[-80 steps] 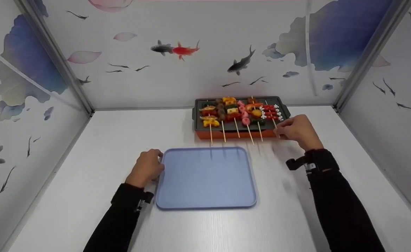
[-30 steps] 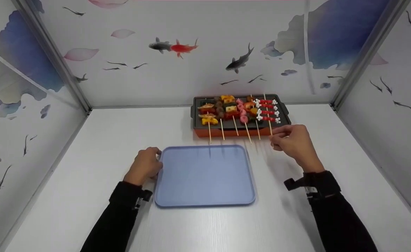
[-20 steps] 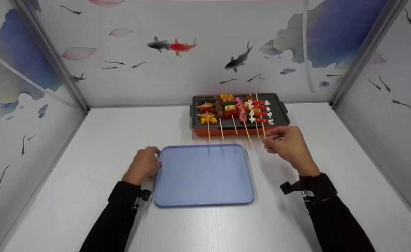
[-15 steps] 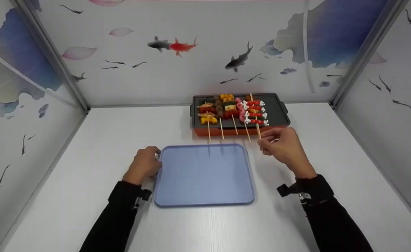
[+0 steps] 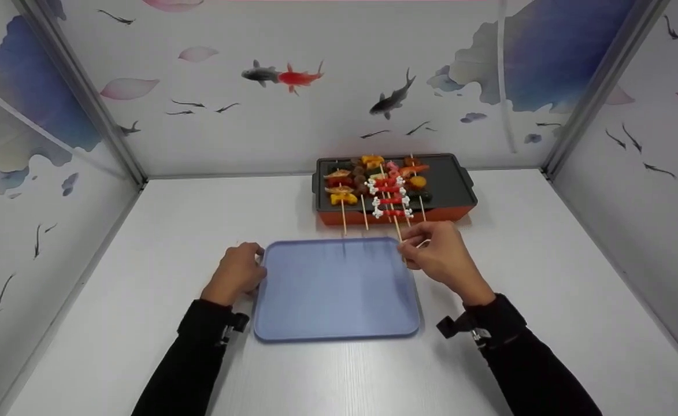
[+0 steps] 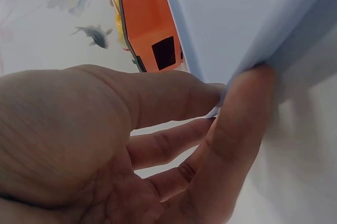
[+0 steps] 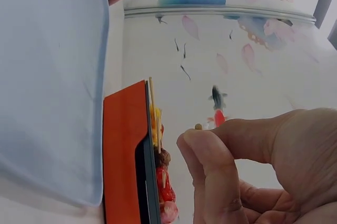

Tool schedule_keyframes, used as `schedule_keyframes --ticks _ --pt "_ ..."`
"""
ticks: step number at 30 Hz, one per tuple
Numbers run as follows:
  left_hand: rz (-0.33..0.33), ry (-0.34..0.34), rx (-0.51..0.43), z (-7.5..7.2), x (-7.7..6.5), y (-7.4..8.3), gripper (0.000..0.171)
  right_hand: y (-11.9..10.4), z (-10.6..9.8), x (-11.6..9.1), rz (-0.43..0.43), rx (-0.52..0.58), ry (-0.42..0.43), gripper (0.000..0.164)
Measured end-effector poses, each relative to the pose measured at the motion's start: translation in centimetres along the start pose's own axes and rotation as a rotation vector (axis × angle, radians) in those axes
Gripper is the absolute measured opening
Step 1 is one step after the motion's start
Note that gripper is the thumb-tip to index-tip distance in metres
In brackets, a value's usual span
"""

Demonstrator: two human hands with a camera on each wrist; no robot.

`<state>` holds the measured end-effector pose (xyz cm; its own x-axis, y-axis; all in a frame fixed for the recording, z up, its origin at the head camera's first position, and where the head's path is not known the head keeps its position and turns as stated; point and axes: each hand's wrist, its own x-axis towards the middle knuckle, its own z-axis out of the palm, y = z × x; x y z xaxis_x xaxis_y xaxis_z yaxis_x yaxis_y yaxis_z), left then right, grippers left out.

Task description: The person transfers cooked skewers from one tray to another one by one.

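My right hand (image 5: 440, 254) pinches the bare stick of a toy skewer (image 5: 392, 201) between thumb and fingers. This skewer has red pieces with white knobbed ends, and it is raised in front of the grill, above the tray's far right corner. Only the stick's end (image 7: 198, 126) shows in the right wrist view. My left hand (image 5: 236, 273) grips the left edge of a light blue rectangular tray (image 5: 339, 294), near its far corner. In the left wrist view, thumb and fingers (image 6: 245, 108) lie on either side of the rim.
Behind the tray stands an orange toy grill with a black top (image 5: 453, 184). Several toy food skewers (image 5: 343, 198) lie on it, their sticks sticking out over the front. White panels printed with fish (image 5: 391, 101) close off the white table (image 5: 171, 231) at the back and sides.
My right hand has picked the red-and-white skewer up from the grill's right end and carried it left and nearer, past the other skewers. My left hand has stayed at the tray's edge.
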<state>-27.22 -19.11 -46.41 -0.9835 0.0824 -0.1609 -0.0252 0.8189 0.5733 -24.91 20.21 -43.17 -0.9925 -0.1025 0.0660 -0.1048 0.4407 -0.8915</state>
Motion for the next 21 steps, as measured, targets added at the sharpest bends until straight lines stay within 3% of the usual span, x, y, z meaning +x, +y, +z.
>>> schedule_keyframes --ticks 7,21 --pt "0.005 -0.021 -0.030 -0.1 -0.1 -0.1 0.050 -0.8 1.9 -0.8 0.005 0.032 -0.040 0.018" --pt "0.017 -0.016 0.003 -0.2 0.3 -0.3 0.050 -1.7 4.6 -1.9 -0.059 0.076 -0.103 0.021"
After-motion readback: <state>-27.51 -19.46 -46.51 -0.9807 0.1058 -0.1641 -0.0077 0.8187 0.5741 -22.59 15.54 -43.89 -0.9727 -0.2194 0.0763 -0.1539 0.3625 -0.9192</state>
